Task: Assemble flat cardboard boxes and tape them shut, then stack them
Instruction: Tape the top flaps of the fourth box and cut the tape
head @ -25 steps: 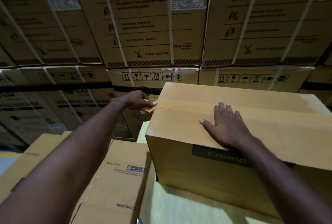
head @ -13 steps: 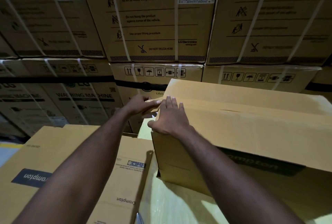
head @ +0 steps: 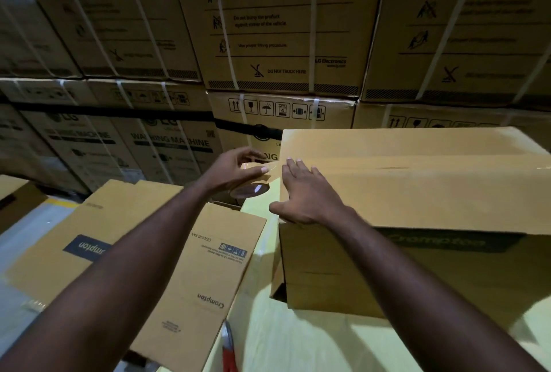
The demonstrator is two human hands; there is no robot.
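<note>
Head view: your right hand (head: 310,195) lies flat, fingers straight, on the left end of the box (head: 417,192), which sits on the yellow surface (head: 298,339). Your left hand (head: 235,169) curls round the tape roll (head: 250,189) just beside that end. Box side reads "Crompton"; flat carton (head: 179,267) reads "Crompton", "CEILING FAN"; stacked cartons (head: 283,43) read "LG Electronics", "DO NOT TRUCK HERE".

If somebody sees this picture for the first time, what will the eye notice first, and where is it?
First, the two hands at the left end of the assembled Crompton box: the left hand grips a tape roll just off the box's edge, and the right hand presses flat on the taped top. Flat Crompton boxes lie at the lower left, and strapped LG cartons fill the background.
</note>
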